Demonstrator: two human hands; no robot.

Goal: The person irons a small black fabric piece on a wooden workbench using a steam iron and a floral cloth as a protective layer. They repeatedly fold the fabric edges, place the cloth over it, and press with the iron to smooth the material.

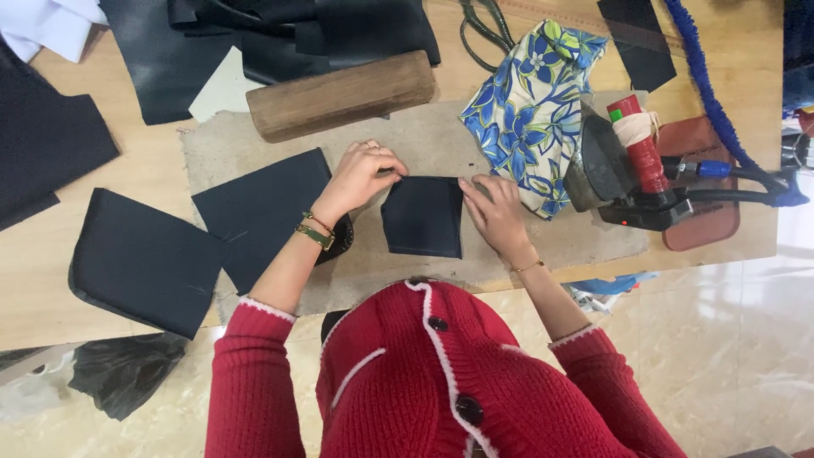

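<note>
A small dark navy fabric piece (422,216) lies flat on a grey-brown pressing mat (441,136). My left hand (360,174) pinches its top left corner with fingers curled. Fingers of my right hand (496,212) press on its right edge near the top corner. Both wrists wear bracelets, and red knitted sleeves cover my arms.
A wooden block (339,93) lies behind the mat. An iron with a red handle (632,165) rests at the right, beside a blue floral cloth (530,106). More dark fabric pieces (144,259) lie at the left. Scissors (483,30) sit at the back.
</note>
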